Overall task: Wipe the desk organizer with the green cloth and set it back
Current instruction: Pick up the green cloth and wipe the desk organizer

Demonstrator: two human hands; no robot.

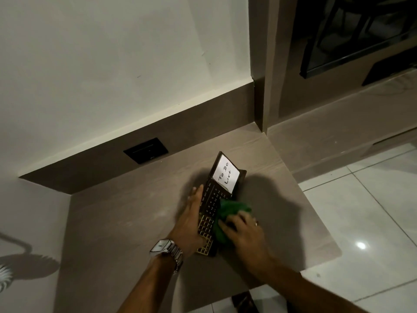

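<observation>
Desk organizer (pixel 213 206): long dark slab, lying on the wooden desk (pixel 126 222), right of centre. Its long axis runs from near-left to far-right, slightly tilted toward the far wall. Far end carries a raised flap with a white card reading "To Do List" (pixel 226 173); near two-thirds show a grid of small printed cells, calendar-like, gold at the near end.

Green cloth (pixel 228 216): bunched, pressed against the organizer's right long edge, about mid-length.

My right hand (pixel 244 233) sits on the cloth, fingers curled down over it, gripping and pressing; a ring shows on one finger. My left hand (pixel 191 220) lies flat and open along the left long edge, fingers extended toward the far end, bracing rather than grasping. Watch (pixel 165 247) on the left wrist.

Judgement: wiping is under way, mid-body. The relation that matters: the cloth hand is at the right flank, so the untouched length lies along the axis, far-right toward the card flap and near-left toward the gold end. Strokes should follow that axis while the left hand steadies it. Right hand is nearer the flap.

Outward: a black wall socket plate (pixel 146 150) far-left, tiled floor (pixel 372 211) right.
</observation>
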